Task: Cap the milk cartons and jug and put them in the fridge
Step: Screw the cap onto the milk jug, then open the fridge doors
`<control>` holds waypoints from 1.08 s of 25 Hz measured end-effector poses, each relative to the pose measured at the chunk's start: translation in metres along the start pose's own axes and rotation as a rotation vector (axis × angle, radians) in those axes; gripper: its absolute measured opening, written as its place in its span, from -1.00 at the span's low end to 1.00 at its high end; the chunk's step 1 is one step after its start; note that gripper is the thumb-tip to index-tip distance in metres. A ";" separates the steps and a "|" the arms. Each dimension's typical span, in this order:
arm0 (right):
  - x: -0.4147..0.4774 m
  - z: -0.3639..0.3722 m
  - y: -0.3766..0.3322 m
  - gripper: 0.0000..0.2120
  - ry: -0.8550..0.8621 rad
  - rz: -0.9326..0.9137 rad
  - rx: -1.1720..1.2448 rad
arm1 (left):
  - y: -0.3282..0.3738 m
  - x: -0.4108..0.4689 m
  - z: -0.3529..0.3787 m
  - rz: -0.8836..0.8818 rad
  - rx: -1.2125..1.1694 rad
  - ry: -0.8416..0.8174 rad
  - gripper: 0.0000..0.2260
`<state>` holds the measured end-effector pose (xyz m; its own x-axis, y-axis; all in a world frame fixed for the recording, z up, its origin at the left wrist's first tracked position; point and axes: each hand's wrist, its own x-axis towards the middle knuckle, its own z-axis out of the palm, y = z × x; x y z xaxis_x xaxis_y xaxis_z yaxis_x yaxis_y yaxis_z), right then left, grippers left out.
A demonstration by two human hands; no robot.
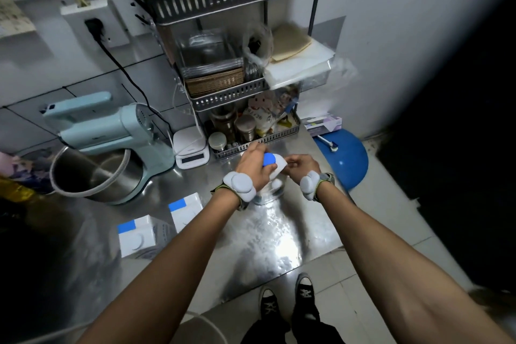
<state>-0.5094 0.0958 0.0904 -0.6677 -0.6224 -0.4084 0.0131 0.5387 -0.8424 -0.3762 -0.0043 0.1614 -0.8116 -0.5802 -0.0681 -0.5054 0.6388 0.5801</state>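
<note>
**Capping jug on steel counter**

Head view: shiny stainless steel counter (259, 232) against grey tiled wall, white floor tiles below. Pale blue stand mixer (111, 131) at left, dark wire shelf rack (237, 92) behind. Two white milk cartons with blue tape (136, 234) (185, 211) stand near front-left, well apart from the hands. Left hand (252, 165) curls over round blue cap (269, 160) atop translucent white plastic jug (275, 176); right hand (301, 165) pinches jug's neck edge.

Steel counter (265, 232) carries two cartons (136, 234), jug (269, 190), mixer (111, 137), scale (191, 151), rack (251, 145).
</note>
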 end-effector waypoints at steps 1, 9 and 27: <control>-0.002 -0.003 0.000 -0.72 -0.025 0.009 0.033 | 0.002 0.001 0.000 -0.007 0.007 -0.018 -0.66; -0.011 -0.095 0.023 -0.84 0.125 0.236 0.434 | 0.072 0.027 0.024 0.152 0.030 -0.043 -0.73; -0.142 -0.506 0.128 -0.86 0.838 0.140 0.498 | 0.458 0.089 0.231 0.481 -0.192 -0.312 -0.83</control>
<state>-0.7891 0.5405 0.2185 -0.9452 0.1365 -0.2967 0.3163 0.1566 -0.9356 -0.7477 0.3536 0.2336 -0.9983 -0.0547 0.0207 -0.0216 0.6731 0.7392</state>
